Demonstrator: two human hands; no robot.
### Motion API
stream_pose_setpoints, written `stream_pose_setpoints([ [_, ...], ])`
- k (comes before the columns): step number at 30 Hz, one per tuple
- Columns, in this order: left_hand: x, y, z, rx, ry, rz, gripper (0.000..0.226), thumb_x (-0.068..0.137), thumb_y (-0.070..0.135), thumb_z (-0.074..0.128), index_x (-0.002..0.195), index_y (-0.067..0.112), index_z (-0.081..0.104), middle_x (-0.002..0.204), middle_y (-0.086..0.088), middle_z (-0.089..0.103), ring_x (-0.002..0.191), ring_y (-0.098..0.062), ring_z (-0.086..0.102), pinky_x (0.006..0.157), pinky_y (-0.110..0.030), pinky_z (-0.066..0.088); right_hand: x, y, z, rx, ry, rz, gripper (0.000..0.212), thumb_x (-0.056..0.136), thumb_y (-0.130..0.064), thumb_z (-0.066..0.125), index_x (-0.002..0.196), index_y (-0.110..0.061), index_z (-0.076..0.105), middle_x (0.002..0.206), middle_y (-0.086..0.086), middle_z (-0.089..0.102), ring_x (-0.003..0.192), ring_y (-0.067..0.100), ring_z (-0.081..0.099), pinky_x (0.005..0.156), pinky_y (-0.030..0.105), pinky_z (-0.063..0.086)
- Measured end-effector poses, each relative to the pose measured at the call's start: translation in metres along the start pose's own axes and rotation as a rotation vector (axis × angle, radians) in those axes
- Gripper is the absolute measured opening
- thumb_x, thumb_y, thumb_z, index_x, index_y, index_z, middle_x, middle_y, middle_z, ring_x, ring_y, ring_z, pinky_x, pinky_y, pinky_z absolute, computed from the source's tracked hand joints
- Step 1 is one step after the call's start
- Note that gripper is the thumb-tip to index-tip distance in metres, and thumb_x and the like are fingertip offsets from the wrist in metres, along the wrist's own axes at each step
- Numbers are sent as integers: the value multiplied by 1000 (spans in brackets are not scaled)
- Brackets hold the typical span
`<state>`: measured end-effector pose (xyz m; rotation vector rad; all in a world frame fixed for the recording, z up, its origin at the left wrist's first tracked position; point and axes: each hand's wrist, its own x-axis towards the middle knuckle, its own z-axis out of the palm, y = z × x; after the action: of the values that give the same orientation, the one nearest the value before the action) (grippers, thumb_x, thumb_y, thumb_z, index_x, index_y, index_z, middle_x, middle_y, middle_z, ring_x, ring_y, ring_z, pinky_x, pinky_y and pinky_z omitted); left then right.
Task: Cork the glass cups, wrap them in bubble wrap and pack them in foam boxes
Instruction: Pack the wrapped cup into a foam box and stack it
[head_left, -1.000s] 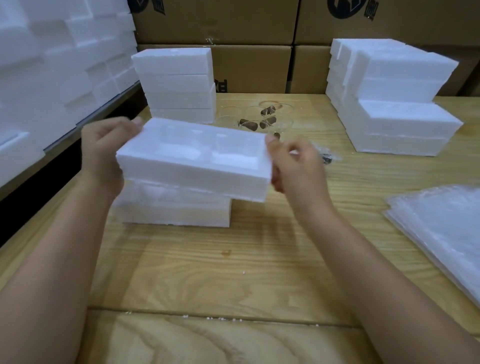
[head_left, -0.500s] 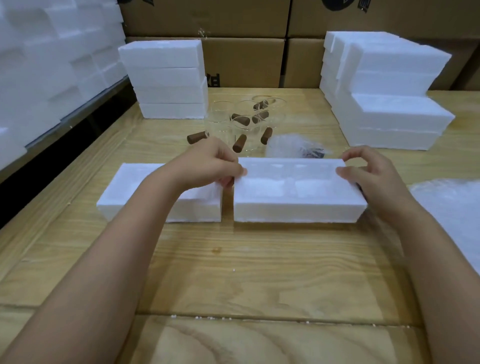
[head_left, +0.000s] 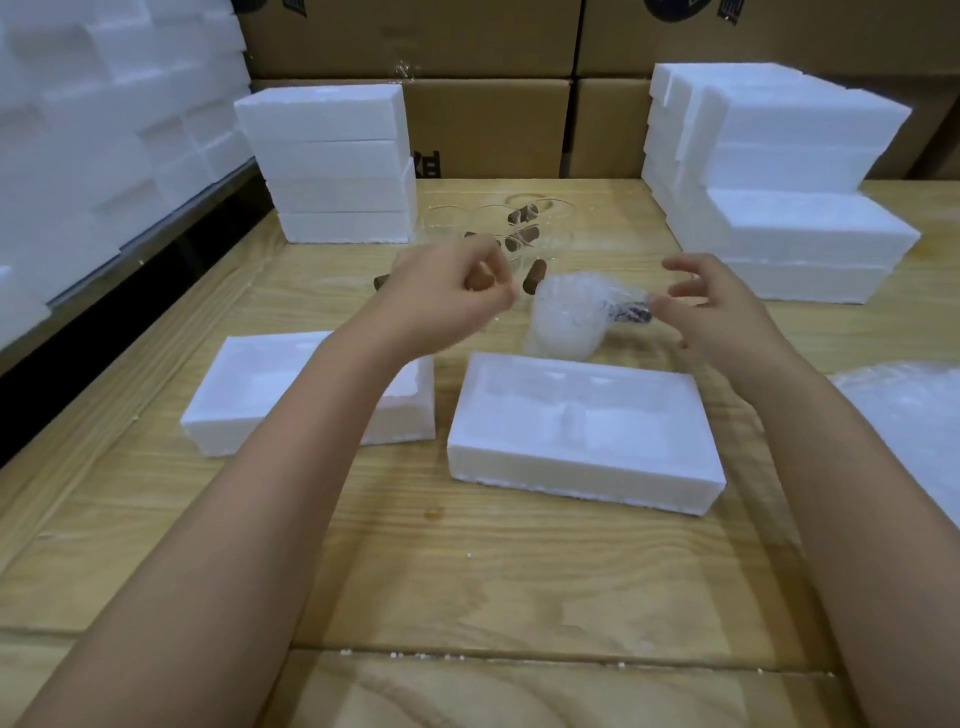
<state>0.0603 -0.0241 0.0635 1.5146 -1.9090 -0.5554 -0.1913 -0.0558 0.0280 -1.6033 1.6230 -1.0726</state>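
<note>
Two open foam box halves lie side by side on the wooden table, one on the left (head_left: 244, 384) under my left forearm and one on the right (head_left: 587, 431), its moulded hollows facing up. Behind the right one lies a bubble-wrapped cup (head_left: 563, 317), its dark corked end pointing right. My right hand (head_left: 722, 306) hovers beside that end with its fingers spread, holding nothing. My left hand (head_left: 447, 296) is blurred, fingers curled over a brown cork (head_left: 479, 281) lying on the table; a grip is not clear. Bare glass cups (head_left: 496, 221) and more corks (head_left: 535, 275) stand behind.
Stacks of closed foam boxes stand at the back left (head_left: 332, 161) and back right (head_left: 779, 197). A pile of bubble-wrap sheets (head_left: 914, 415) lies at the right edge. Cardboard cartons (head_left: 488, 124) line the back, and foam blocks (head_left: 104, 130) wall the left side.
Both hands let go of the right foam half, which now lies on the table. They moved back, the left to the corks, the right to the wrapped cup.
</note>
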Motion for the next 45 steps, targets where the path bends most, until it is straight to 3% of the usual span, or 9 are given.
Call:
stream_pose_setpoints([
  [3, 5, 11, 14, 74, -99, -24, 20, 95, 37, 52, 113, 38, 60, 98, 9, 68, 103, -17, 57, 96, -41, 44, 7, -1, 6, 68, -112, 41, 35, 88, -15, 66, 118, -27, 56, 116, 5, 60, 95, 20, 62, 89, 37, 51],
  [7, 8, 11, 29, 194, -143, 12, 27, 98, 33, 50, 123, 34, 59, 99, 14, 64, 102, -11, 55, 105, -40, 35, 3, 5, 13, 51, -59, -13, 25, 82, -2, 69, 97, -21, 63, 99, 3, 66, 79, 13, 59, 75, 26, 49],
  [13, 12, -4, 32, 142, -37, 32, 32, 86, 15, 66, 115, 29, 65, 96, 9, 66, 87, -8, 61, 66, -12, 44, -3, 5, 13, 246, -9, -68, 18, 81, -4, 72, 91, -17, 67, 79, -4, 68, 61, 0, 60, 65, 8, 47],
  [16, 12, -8, 29, 62, 19, 50, 38, 84, 19, 70, 119, 31, 64, 94, 12, 67, 87, -2, 60, 69, -9, 44, -5, -1, 12, 380, 13, -116, 16, 82, -2, 70, 93, -14, 68, 67, -8, 67, 57, 2, 60, 66, 12, 48],
  [21, 9, -3, 19, -252, 13, 115, 44, 89, 27, 67, 132, 28, 58, 94, 8, 60, 87, -4, 56, 83, -20, 43, -8, -8, 12, 603, 19, -101, 5, 87, -6, 64, 85, -10, 67, 57, -6, 66, 55, 6, 58, 63, 15, 49],
  [27, 6, -5, 9, -405, -109, 78, 82, 63, 34, 85, 137, 20, 53, 115, -8, 60, 107, -21, 62, 98, -43, 49, -13, -20, 11, 797, -40, 135, 17, 82, -22, 71, 81, -6, 67, 57, 0, 67, 49, 5, 60, 50, 10, 47],
  [36, 7, -15, 7, -469, -134, 4, 60, 72, 39, 75, 126, 17, 62, 111, -11, 71, 104, -20, 68, 104, -48, 45, -18, -28, 6, 758, -114, 247, 21, 82, -24, 71, 77, -7, 59, 51, 0, 62, 42, 4, 55, 41, 10, 43],
  [42, 6, -11, 3, -599, -160, 48, 54, 71, 39, 75, 121, 29, 60, 113, -7, 64, 75, -24, 72, 65, -28, 56, -20, -28, 8, 792, -135, 144, 22, 77, -23, 72, 84, -4, 63, 57, 3, 67, 48, 5, 59, 47, 10, 46],
  [45, 7, -13, 2, -739, -207, 31, 62, 74, 30, 74, 131, 27, 50, 112, -13, 66, 79, -31, 72, 64, -28, 56, -21, -28, 10, 818, -142, 42, 16, 79, -19, 69, 83, -5, 64, 61, 2, 67, 52, 7, 59, 51, 11, 46],
])
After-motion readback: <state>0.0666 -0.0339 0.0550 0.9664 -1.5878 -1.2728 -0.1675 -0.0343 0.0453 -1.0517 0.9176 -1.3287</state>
